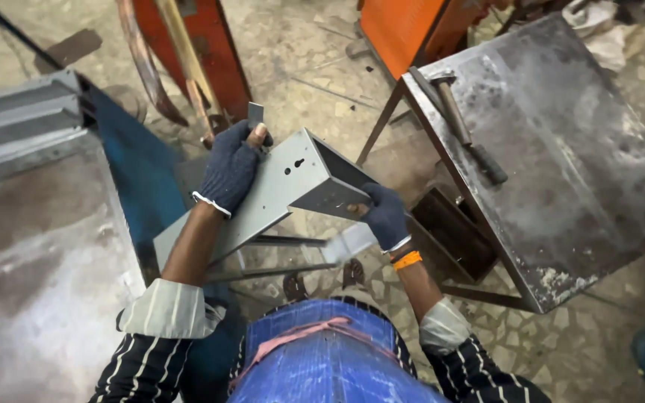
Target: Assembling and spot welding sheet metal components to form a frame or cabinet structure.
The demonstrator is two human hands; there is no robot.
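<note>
The person stands over the workshop floor with a long grey sheet-metal channel of box section (278, 190) held up at the centre of the frame, tilted so that its open square end points toward the upper right and its far end slopes down to the lower left. The left hand (229, 170), in a dark blue knitted glove with the fingertips bare, is wrapped over the upper face of the channel, thumb tip showing at the top edge, clamped firmly on the metal. The right hand (384, 216), gloved the same way and with an orange band at the wrist, is closed on the lower lip of the channel's open end. The two hands are apart, one on each side of the piece, and both grip it. A small keyhole-shaped cutout shows on the channel's face between them.

To the right of the frame stands a scuffed steel-topped work table on angle-iron legs (561, 172), and near its left edge lies a hammer with a dark handle (460, 123), well apart from the hands. At the left edge a flat grey metal sheet (31, 261) fills the lower left, with stacked grey folded profiles (16, 119) above it. Orange painted machine frames (210, 45) stand at the top of the frame, beyond the channel. The floor is speckled stone chip
</note>
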